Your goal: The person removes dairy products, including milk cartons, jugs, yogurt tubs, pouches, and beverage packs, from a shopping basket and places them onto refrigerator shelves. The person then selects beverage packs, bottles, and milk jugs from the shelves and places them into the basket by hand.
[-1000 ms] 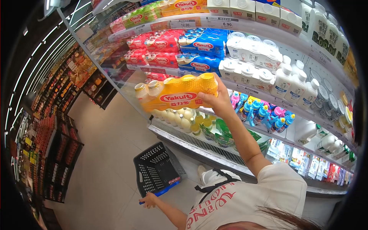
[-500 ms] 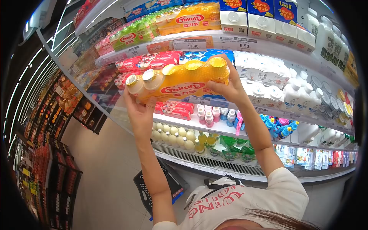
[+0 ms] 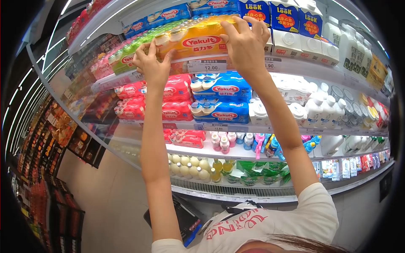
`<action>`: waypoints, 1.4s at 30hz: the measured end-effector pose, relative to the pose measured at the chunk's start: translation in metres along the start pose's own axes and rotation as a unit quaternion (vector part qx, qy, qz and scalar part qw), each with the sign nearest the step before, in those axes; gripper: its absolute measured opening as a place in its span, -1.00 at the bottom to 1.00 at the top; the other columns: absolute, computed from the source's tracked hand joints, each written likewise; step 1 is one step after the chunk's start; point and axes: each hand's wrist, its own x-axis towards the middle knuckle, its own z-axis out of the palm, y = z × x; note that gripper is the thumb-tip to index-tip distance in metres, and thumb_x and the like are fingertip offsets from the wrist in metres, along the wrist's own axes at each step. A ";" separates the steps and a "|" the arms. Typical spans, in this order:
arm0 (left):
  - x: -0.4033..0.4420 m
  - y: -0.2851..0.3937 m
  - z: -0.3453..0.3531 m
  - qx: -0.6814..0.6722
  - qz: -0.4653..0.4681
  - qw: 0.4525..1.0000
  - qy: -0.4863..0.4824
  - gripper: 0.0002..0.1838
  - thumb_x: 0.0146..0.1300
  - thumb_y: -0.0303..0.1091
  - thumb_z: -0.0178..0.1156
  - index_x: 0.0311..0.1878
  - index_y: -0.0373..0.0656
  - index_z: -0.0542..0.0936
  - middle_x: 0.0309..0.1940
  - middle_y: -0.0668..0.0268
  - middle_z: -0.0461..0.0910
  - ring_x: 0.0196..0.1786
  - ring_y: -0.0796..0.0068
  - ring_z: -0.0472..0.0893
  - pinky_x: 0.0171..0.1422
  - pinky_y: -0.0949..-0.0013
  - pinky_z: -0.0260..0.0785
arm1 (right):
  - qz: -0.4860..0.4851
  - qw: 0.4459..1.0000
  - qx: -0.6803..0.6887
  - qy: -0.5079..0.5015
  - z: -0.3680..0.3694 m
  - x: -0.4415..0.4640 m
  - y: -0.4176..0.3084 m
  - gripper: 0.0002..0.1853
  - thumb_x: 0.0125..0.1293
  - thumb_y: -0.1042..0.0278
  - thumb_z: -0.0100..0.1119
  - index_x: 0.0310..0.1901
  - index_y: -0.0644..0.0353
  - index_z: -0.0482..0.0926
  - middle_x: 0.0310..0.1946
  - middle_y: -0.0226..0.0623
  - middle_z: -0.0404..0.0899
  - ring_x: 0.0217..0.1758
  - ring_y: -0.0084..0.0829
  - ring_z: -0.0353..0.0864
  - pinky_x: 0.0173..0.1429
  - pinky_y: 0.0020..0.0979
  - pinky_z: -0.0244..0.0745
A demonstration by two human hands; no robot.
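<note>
both hands are up at a yellow yakult pack (image 3: 194,45) on the upper shelf (image 3: 306,68), one hand at each end of it. the left hand (image 3: 154,67) is at the pack's left end, its thumb apart from the other fingers and lying by the lower front corner. the right hand (image 3: 249,48) bends over the right end, back of the hand toward the camera, its fingers spread a little; whether either hand's fingers are clamped on the pack i cannot tell. the pack's label faces out, and a price tag (image 3: 207,66) reading 12.00 sits on the shelf edge just below. a green pack (image 3: 125,60) is beside it on the left, partly behind the left hand, and white cartons (image 3: 291,40) stand to the right, with blue cartons (image 3: 284,19) above them. on the next shelf down are red packs (image 3: 177,90), partly hidden by the left forearm, then blue packs (image 3: 225,88), and white tubs (image 3: 257,111) on both sides of the right forearm. lower still are pale round bottles (image 3: 190,164) and green bags (image 3: 253,170). a dark basket (image 3: 181,217) is on the floor (image 3: 105,202), partly hidden by the left arm.
</note>
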 end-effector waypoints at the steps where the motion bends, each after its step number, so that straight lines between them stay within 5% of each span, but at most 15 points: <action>1: -0.002 0.000 0.001 0.002 0.006 1.000 -0.003 -0.21 0.08 0.11 0.37 0.31 -0.12 0.44 0.18 0.16 0.29 0.29 0.09 0.14 0.36 0.00 0.00 | 0.000 1.000 -0.012 -0.011 0.002 -0.001 -0.002 -0.69 0.20 0.26 0.27 0.00 0.02 0.62 0.03 -0.24 0.56 0.19 -0.14 0.37 0.31 0.08 0.00; 7: -0.020 -0.004 0.006 -0.007 0.067 0.997 0.030 -0.23 0.21 0.08 0.26 0.39 -0.14 0.33 0.29 0.03 0.17 0.33 -0.03 0.11 0.37 -0.08 -0.01 | 0.012 0.995 -0.081 -0.053 0.006 -0.007 -0.016 -0.65 0.27 0.24 0.19 0.08 0.04 0.59 0.18 -0.19 0.47 0.26 -0.12 0.34 0.38 0.12 -0.06; 10: -0.059 0.009 -0.003 0.041 0.022 0.998 0.031 -0.25 0.28 0.01 0.21 0.43 -0.15 0.24 0.31 -0.02 0.13 0.37 -0.07 0.07 0.38 -0.11 -0.04 | 0.029 0.994 -0.100 -0.031 0.001 -0.015 -0.033 -0.65 0.29 0.23 0.17 0.09 0.06 0.58 0.22 -0.15 0.42 0.30 -0.11 0.31 0.37 0.15 -0.06; 14: -0.211 0.031 -0.055 -0.066 -0.109 0.988 -0.091 -0.30 0.18 -0.22 0.25 0.38 -0.12 0.29 0.30 -0.02 0.13 0.37 -0.07 0.10 0.39 -0.11 -0.06 | 0.073 0.990 0.117 0.004 -0.036 -0.084 -0.081 -0.70 0.23 0.41 0.21 0.03 0.12 0.58 0.20 -0.10 0.40 0.29 -0.11 0.31 0.32 -0.06 0.15; 16: -0.325 0.024 -0.084 0.014 -0.184 0.957 -0.223 -0.47 0.12 -0.30 0.25 0.20 -0.17 0.46 0.23 0.03 0.28 0.35 0.00 0.18 0.31 -0.08 0.06 | 0.062 0.963 0.225 -0.137 -0.048 -0.165 -0.119 -0.72 0.19 0.53 0.21 -0.04 0.18 0.58 0.17 -0.07 0.41 0.26 -0.08 0.32 0.27 -0.13 0.25; 18: -0.463 -0.001 -0.134 0.099 -0.277 0.825 -0.483 -0.62 0.06 -0.39 0.25 0.01 -0.16 0.60 0.12 0.09 0.43 0.31 0.07 0.29 0.23 0.00 0.14 | 0.032 0.872 0.338 -0.352 -0.064 -0.258 -0.162 -0.76 0.19 0.55 0.21 -0.08 0.23 0.57 0.13 -0.04 0.42 0.21 -0.03 0.35 0.25 -0.10 0.27; 19: -0.515 -0.010 -0.168 0.101 -0.375 0.676 -0.626 -0.70 0.05 -0.43 0.21 -0.09 -0.13 0.66 0.10 0.12 0.49 0.26 0.15 0.38 0.14 0.04 0.19 | 0.002 0.791 0.404 -0.460 -0.072 -0.318 -0.170 -0.76 0.18 0.53 0.21 -0.09 0.26 0.56 0.12 -0.01 0.42 0.17 0.02 0.37 0.26 -0.08 0.27; 20: -0.562 -0.015 -0.205 0.101 -0.489 0.536 -0.680 -0.62 0.16 -0.35 0.13 0.07 -0.17 0.61 0.19 0.06 0.46 0.27 0.03 0.39 0.22 -0.11 0.17 | 0.023 0.701 0.451 -0.552 -0.085 -0.379 -0.175 -0.78 0.16 0.52 0.23 -0.13 0.27 0.58 0.12 0.03 0.42 0.17 0.04 0.37 0.27 -0.08 0.27; 22: -0.590 0.002 -0.276 0.244 -0.572 0.372 -0.689 -0.47 0.29 -0.17 0.05 0.28 -0.21 0.47 0.27 -0.01 0.40 0.35 -0.30 0.24 0.33 -0.41 -0.02 | 0.073 0.601 0.481 -0.635 -0.114 -0.497 -0.175 -0.85 0.14 0.48 0.24 -0.23 0.29 0.63 -0.13 0.00 0.58 -0.06 0.00 0.58 0.06 -0.18 0.46; 23: -0.621 0.006 -0.294 0.298 -0.563 0.326 -0.698 -0.49 0.24 -0.09 0.09 0.21 -0.13 0.52 0.17 0.05 0.51 0.28 -0.08 0.41 0.28 -0.23 0.22 | 0.060 0.538 0.469 -0.698 -0.128 -0.529 -0.173 -0.89 0.10 0.51 0.24 -0.30 0.28 0.64 -0.21 -0.04 0.61 -0.13 -0.04 0.61 -0.03 -0.24 0.51; 27: -0.617 0.009 -0.329 0.211 -0.602 0.347 -0.688 -0.51 0.21 -0.27 0.07 0.25 -0.04 0.48 0.01 0.22 0.65 -0.02 0.27 0.67 0.00 0.22 0.49 | -0.011 0.462 0.468 -0.753 -0.157 -0.610 -0.174 -0.90 0.08 0.48 0.18 -0.39 0.30 0.63 -0.37 -0.03 0.64 -0.29 0.00 0.63 -0.18 -0.20 0.54; 30: -0.629 0.017 -0.363 0.250 -0.594 0.346 -0.682 -0.45 0.22 -0.30 0.06 0.34 0.12 0.40 0.00 0.26 0.65 0.03 0.27 0.65 0.01 0.20 0.47 | -0.011 0.390 0.483 -0.784 -0.150 -0.606 -0.203 -0.87 0.11 0.44 0.13 -0.37 0.29 0.62 -0.34 0.09 0.61 -0.26 0.05 0.62 -0.20 -0.17 0.53; 35: -0.653 0.010 -0.431 0.256 -0.597 0.220 -0.728 -0.31 0.17 -0.28 0.17 0.41 0.34 0.28 0.02 0.39 0.63 0.07 0.34 0.63 0.04 0.24 0.45 | 0.018 0.381 0.498 -0.779 -0.142 -0.593 -0.257 -0.86 0.14 0.45 0.09 -0.30 0.25 0.60 -0.33 0.04 0.62 -0.23 0.03 0.63 -0.15 -0.20 0.52; 40: -0.664 -0.001 -0.472 0.225 -0.616 0.138 -0.742 -0.21 0.09 -0.21 0.28 0.43 0.41 0.23 0.16 0.45 0.55 0.20 0.45 0.55 0.15 0.21 0.41 | 0.092 0.289 0.477 -0.825 -0.149 -0.589 -0.299 -0.86 0.17 0.42 0.17 -0.24 0.23 0.59 -0.36 -0.05 0.64 -0.21 -0.04 0.65 -0.08 -0.23 0.53; 42: -0.664 -0.003 -0.484 0.271 -0.626 0.138 -0.718 -0.53 0.30 -0.23 -0.01 0.30 0.24 0.44 0.10 0.40 0.56 0.07 0.24 0.57 0.09 0.19 0.32 | 0.097 0.271 0.466 -0.837 -0.152 -0.607 -0.321 -0.84 0.17 0.40 0.20 -0.24 0.25 0.59 -0.35 -0.04 0.63 -0.21 -0.04 0.64 -0.06 -0.23 0.53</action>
